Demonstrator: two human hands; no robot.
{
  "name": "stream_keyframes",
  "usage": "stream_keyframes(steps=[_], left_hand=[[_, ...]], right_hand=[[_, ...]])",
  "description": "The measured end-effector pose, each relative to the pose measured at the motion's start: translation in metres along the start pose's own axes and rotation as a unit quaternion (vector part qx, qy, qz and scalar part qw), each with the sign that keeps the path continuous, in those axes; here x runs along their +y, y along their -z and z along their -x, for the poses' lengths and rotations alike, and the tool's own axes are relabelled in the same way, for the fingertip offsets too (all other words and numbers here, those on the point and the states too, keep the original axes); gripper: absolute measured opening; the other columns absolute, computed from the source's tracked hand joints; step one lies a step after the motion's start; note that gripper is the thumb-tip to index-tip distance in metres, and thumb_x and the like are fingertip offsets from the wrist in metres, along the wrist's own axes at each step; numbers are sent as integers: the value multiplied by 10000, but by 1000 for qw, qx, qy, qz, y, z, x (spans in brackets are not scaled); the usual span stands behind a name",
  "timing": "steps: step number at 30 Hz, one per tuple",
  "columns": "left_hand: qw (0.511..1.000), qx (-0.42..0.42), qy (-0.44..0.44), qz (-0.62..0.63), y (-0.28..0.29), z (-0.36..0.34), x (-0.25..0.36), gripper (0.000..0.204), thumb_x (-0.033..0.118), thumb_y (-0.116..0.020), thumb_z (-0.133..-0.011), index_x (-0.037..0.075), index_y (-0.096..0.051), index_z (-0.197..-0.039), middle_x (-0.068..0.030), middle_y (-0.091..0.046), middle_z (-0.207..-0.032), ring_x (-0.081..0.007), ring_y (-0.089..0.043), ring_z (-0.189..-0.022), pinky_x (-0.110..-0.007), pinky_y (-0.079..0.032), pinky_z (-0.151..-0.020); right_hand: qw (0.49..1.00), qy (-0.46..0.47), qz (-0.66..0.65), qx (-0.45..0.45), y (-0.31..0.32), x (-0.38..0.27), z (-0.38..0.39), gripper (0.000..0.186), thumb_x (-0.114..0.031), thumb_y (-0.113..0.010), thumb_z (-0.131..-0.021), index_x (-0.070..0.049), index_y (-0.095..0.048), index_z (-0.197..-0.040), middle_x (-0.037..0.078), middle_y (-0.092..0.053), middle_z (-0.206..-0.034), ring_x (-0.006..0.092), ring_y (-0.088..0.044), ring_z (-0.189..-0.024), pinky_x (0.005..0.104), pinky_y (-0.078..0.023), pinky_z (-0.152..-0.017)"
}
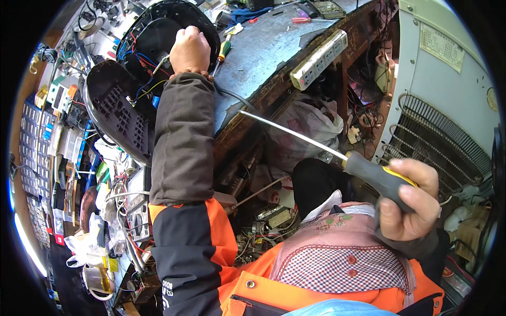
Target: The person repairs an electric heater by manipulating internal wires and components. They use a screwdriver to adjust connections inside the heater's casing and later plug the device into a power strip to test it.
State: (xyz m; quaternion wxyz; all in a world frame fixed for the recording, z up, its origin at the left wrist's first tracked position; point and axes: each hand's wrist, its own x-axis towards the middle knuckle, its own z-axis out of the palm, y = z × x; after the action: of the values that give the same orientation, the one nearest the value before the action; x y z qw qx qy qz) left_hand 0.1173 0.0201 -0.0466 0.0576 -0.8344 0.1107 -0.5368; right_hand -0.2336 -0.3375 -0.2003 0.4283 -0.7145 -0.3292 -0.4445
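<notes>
My left hand (191, 50) reaches into an open round black plastic housing (153, 26) on the bench, its fingers curled over something that I cannot make out. Red, blue and yellow wires run from that housing to a second black shell (116, 116) with a slotted grid. My right hand (408, 200) grips a long screwdriver (372, 179) with a grey and yellow handle; its shaft points up-left to the bench's front edge, near a dark cable. A green and yellow screwdriver (224, 50) lies just right of my left hand.
The worn blue bench top (253, 58) has a power strip (319, 59) along its front edge. Parts drawers, tools and tangled cables crowd the left. A plastic bag (300, 131) and loose electronics lie below the bench. A pale appliance (437, 89) with a coiled grille stands at the right.
</notes>
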Motion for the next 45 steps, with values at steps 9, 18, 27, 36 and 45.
stream_keyframes(steps=[9,18,27,36,45], left_hand=[[997,-32,66,-32,-5,3,9,240,258,-672,-1016,28,-618,-1059,-211,-690,-1068,-425,-747,-933,-499,-634,-769],[966,89,116,214,-7,-1,-25,303,185,-879,-881,20,-730,-1087,-110,-753,-882,-224,-721,-766,-382,-580,-715],[883,23,264,387,3,-11,-22,208,125,-831,-957,-34,-720,-1030,-100,-749,-885,-148,-683,-620,-286,-575,-542],[932,-17,210,295,11,-17,-20,264,148,-815,-972,-45,-697,-1108,-103,-752,-928,-148,-713,-699,-287,-595,-593],[730,-573,135,346,58,-11,11,383,109,-894,-884,38,-790,-1246,-101,-805,-1067,-167,-756,-908,-304,-632,-841]], right_hand=[[989,-69,64,-115,88,-1,99,418,-175,-759,-960,-93,-494,-1274,266,-648,-1209,336,-712,-910,415,-629,-746],[948,-70,107,-290,85,94,241,209,-101,-776,-802,-71,-649,-966,144,-621,-932,333,-669,-743,459,-528,-616],[909,-178,54,-372,79,103,281,143,-130,-746,-833,-95,-684,-956,120,-622,-964,342,-674,-757,477,-533,-639],[903,-190,28,-384,69,114,271,165,-122,-758,-832,-85,-704,-984,128,-632,-991,352,-683,-800,482,-557,-688],[901,-189,42,-387,72,113,273,163,-125,-768,-830,-88,-709,-977,117,-643,-972,351,-695,-809,467,-568,-694]])
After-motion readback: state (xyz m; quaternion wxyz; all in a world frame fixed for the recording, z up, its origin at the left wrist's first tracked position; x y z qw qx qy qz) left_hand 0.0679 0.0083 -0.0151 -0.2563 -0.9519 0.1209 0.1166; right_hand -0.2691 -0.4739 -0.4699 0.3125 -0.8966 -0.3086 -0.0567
